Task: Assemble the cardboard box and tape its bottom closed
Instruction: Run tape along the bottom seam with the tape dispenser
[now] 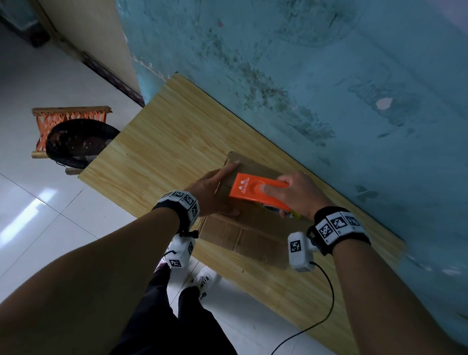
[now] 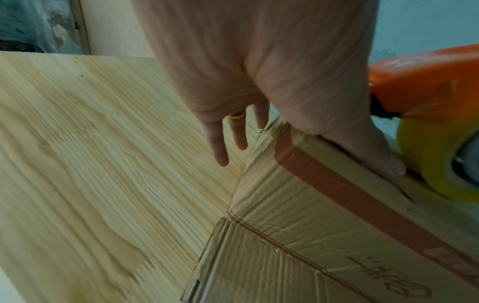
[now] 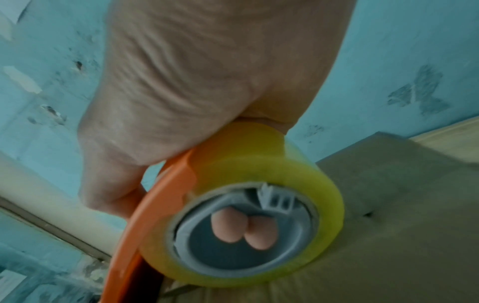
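A brown cardboard box [image 1: 250, 236] stands on the wooden table [image 1: 157, 155], one flap spread toward me. My left hand [image 1: 211, 188] steadies its left end; in the left wrist view the straight fingers [image 2: 220, 143] hang beside the box [image 2: 311, 225] and the thumb lies flat on its top edge. My right hand [image 1: 297, 195] grips an orange tape dispenser [image 1: 254, 190] lying on the box's top. In the right wrist view two fingertips [image 3: 243, 227] show through the core of the yellowish tape roll [image 3: 259, 164], which sits on the cardboard [image 3: 388, 205].
A scuffed blue wall [image 1: 324, 57] runs along the table's far edge, close behind the box. Left of the table stand a stool with orange webbing [image 1: 70, 115] and a black mesh basket [image 1: 79, 142]. A black cable [image 1: 313, 322] hangs from my right wrist.
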Demonstrator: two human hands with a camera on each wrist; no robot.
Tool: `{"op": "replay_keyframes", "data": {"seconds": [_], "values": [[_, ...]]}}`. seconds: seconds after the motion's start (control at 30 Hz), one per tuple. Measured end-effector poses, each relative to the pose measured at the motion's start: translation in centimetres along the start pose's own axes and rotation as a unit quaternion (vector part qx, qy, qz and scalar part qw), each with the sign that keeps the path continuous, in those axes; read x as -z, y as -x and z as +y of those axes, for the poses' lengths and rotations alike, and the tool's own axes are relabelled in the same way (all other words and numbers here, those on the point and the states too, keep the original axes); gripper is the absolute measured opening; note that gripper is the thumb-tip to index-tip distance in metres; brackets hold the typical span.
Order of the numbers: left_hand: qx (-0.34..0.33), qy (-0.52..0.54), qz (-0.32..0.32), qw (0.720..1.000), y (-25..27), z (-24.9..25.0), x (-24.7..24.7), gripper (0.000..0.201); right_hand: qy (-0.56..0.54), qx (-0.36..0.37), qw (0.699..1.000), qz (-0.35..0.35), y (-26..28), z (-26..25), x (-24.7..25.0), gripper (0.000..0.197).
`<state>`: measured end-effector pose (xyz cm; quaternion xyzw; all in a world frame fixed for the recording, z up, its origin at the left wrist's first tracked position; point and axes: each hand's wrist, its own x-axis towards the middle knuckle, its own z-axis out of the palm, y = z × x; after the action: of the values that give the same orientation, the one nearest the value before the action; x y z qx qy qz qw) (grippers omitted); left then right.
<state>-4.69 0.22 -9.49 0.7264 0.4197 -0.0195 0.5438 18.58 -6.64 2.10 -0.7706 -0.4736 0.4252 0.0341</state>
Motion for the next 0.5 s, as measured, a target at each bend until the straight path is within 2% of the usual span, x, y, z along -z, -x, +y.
{"op": "replay_keyframes", "data": {"seconds": [0.5], "values": [[-0.01,-0.037,0.001,0.999,-0.2,0.1,-0.4,0.125,-0.017,-0.012,1.0,0.021,2.6,6.0,2.1,0.034]]}}
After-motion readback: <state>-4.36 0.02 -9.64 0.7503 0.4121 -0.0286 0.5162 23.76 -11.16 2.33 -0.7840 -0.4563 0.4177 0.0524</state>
